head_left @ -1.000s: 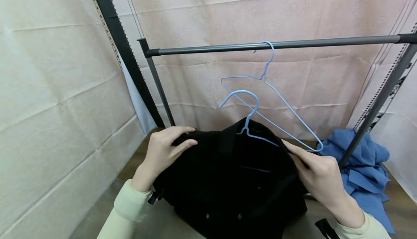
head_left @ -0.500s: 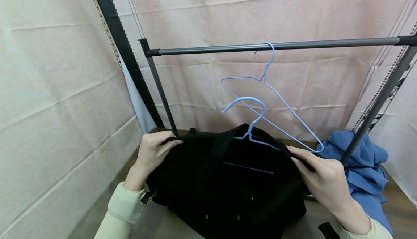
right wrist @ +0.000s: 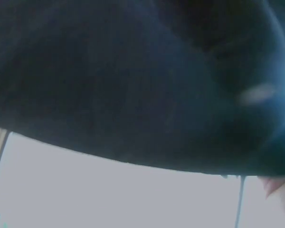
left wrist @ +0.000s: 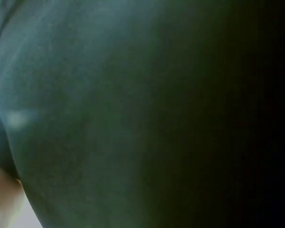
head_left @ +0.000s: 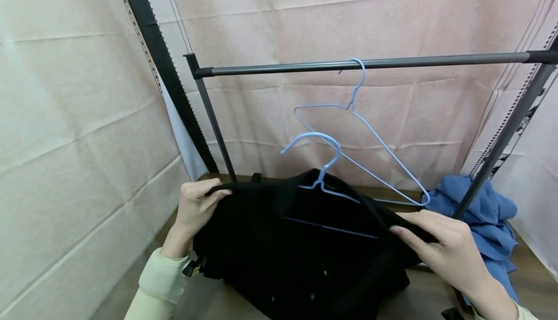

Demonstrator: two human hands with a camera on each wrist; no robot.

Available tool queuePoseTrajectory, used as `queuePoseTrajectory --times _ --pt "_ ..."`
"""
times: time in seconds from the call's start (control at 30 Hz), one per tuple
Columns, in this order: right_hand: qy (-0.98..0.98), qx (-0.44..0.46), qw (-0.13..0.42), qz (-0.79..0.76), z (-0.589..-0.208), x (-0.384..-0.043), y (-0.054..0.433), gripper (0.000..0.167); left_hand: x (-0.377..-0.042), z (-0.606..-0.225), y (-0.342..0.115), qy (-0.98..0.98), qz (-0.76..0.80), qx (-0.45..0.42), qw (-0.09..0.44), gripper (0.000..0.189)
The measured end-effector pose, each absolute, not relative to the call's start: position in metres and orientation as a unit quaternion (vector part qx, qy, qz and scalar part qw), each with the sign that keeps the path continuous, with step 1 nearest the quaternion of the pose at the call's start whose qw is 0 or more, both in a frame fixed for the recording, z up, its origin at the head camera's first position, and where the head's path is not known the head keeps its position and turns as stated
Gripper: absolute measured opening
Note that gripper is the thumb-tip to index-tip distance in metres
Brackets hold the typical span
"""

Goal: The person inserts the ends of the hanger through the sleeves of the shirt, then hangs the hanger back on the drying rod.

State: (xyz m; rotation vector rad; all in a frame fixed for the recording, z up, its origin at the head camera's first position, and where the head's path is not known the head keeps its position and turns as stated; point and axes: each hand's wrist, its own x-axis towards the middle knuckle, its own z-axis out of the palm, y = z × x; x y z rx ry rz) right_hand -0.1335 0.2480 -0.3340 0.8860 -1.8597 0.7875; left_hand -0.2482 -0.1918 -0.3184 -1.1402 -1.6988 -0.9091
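Observation:
A black jacket with small buttons down its front spreads between my hands in the head view. Inside its open collar sits a light blue hanger, its hook sticking up and its lower bar partly showing. My left hand pinches the jacket's upper edge on the left side. On the right, my right hand pinches the other front edge between thumb and fingers. The hanger's ends are hidden by cloth. Dark, blurred jacket cloth fills most of the left wrist view, and dark cloth also covers much of the right wrist view.
A grey rail runs across behind the jacket. Another light blue hanger hangs from it with no garment. Crumpled blue cloth lies by the rack's right post. Pale fabric walls stand at the left and back.
My left hand has moved left and down with the jacket edge. My right hand has shifted right and down, opening the collar wider. The held hanger's hook sits lower, and more of its bar shows.

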Motion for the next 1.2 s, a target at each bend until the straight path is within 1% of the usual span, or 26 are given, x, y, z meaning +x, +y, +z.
queuePoseTrajectory --times 0.17,0.27,0.4,0.53,0.77,0.83,0.93,1.03,1.1,1.2 --pt "-0.732 0.393 0.424 0.361 -0.339 -0.133 0.257 0.030 -0.248 -0.318 -0.195 -0.674 -0.402 -0.434 0.442 0.044" --pt "-0.742 0.387 0.408 0.365 -0.344 -0.132 0.261 0.028 -0.246 -0.316 -0.196 -0.671 -0.412 -0.429 0.443 0.044" --pt "-0.765 0.361 0.399 0.354 -0.349 -0.133 0.263 0.028 -0.245 -0.316 -0.196 -0.672 -0.417 -0.424 0.441 0.044" --pt "-0.771 0.341 0.413 0.345 -0.353 -0.134 0.263 0.028 -0.245 -0.318 -0.196 -0.674 -0.423 -0.422 0.436 0.044" --pt "-0.765 0.317 0.453 0.330 -0.354 -0.136 0.264 0.036 -0.247 -0.321 -0.196 -0.671 -0.427 -0.433 0.424 0.045" --pt "-0.767 0.305 0.463 0.323 -0.352 -0.136 0.266 0.039 -0.246 -0.320 -0.195 -0.663 -0.437 -0.444 0.414 0.046" --pt "-0.770 0.294 0.470 0.316 -0.349 -0.138 0.270 0.042 -0.243 -0.320 -0.192 -0.652 -0.460 -0.463 0.385 0.047" --pt "-0.768 0.289 0.476 0.316 -0.348 -0.138 0.272 0.043 -0.242 -0.323 -0.191 -0.650 -0.478 -0.469 0.360 0.048" --pt "-0.765 0.286 0.481 0.319 -0.347 -0.138 0.273 0.042 -0.241 -0.325 -0.192 -0.649 -0.483 -0.469 0.353 0.049" --pt "-0.760 0.280 0.487 0.327 -0.347 -0.138 0.275 0.042 -0.238 -0.324 -0.195 -0.649 -0.486 -0.463 0.357 0.052"
